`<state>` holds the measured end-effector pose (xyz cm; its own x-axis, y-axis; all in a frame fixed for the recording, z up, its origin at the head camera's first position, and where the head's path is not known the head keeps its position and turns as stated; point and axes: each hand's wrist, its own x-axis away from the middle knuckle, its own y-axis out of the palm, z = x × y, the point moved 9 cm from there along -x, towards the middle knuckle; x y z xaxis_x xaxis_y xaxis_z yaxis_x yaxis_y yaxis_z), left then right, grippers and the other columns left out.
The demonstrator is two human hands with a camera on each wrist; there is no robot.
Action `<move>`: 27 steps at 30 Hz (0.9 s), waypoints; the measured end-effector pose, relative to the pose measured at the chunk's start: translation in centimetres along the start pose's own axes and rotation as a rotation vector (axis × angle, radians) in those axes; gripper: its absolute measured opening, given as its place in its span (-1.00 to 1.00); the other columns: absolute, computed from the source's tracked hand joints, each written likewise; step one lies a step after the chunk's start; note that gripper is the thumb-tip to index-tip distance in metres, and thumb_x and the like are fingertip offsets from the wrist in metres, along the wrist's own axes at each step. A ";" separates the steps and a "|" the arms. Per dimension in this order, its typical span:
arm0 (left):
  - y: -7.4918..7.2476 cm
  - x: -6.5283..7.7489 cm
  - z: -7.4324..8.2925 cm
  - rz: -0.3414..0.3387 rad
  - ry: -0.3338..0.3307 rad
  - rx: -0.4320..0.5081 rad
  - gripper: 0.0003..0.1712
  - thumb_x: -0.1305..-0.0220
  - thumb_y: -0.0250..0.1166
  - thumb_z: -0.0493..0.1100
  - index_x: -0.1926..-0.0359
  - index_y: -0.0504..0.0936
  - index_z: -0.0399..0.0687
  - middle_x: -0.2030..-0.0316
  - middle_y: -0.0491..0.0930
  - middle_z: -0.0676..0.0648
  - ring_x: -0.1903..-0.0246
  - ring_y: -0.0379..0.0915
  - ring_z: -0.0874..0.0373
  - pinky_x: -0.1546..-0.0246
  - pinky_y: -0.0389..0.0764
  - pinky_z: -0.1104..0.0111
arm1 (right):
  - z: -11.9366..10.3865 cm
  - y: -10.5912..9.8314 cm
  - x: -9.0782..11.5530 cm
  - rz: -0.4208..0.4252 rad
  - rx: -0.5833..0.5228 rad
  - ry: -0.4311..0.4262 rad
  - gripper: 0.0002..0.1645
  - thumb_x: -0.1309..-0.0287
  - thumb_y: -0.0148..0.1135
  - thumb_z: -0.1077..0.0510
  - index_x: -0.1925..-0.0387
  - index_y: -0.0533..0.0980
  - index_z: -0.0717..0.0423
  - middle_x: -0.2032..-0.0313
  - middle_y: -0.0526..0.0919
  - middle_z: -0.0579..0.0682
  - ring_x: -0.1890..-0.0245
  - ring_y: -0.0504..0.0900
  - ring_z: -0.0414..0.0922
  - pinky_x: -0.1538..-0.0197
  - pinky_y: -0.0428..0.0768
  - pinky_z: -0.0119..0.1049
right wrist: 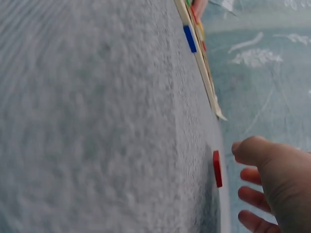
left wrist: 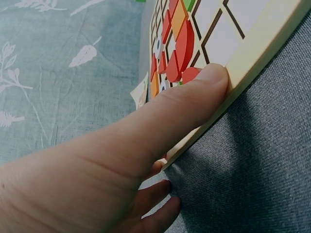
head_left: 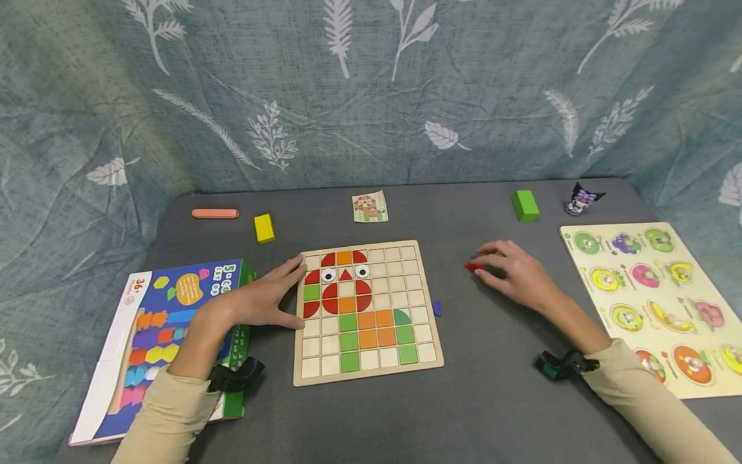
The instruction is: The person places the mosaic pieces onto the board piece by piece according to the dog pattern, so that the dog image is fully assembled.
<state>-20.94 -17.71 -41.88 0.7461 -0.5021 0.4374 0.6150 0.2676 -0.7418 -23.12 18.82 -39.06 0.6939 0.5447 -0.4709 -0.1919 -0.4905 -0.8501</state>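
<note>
A square wooden grid board (head_left: 371, 316) lies on the table with red, orange, green and eye-printed pieces set in its cells. My left hand (head_left: 263, 299) rests along the board's left edge, fingers spread. In the left wrist view its thumb (left wrist: 209, 80) lies on the board's rim. To the right of the board, my right hand (head_left: 513, 274) hovers over a small red piece (head_left: 472, 265). The right wrist view shows that red piece (right wrist: 217, 169) on the table, apart from the thumb and fingers. A blue piece (head_left: 437, 309) lies by the board's right edge.
Behind the board is a small picture card (head_left: 370, 207). A yellow block (head_left: 264, 229), an orange stick (head_left: 215, 213), a green block (head_left: 525, 206) and a figurine (head_left: 581, 199) stand along the back. A toy box (head_left: 156, 348) is at left, a fruit puzzle board (head_left: 655, 303) at right.
</note>
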 end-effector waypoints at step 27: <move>-0.1 0.0 0.2 0.012 0.022 0.019 0.25 -0.11 0.40 0.20 -0.52 -0.15 -0.28 -0.54 -0.35 -0.28 -0.49 -0.33 -0.33 -0.38 0.02 -0.24 | 1.0 1.1 -0.2 -0.106 -0.123 -0.076 -0.75 0.01 0.42 0.33 0.23 0.69 0.07 0.13 0.73 -0.01 0.10 0.60 -0.08 0.13 0.57 -0.14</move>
<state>-20.94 -17.57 -41.76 0.7481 -0.5164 0.4168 0.6107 0.2898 -0.7370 -24.17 18.81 -40.10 0.6505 0.6453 -0.4007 -0.0309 -0.5046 -0.8628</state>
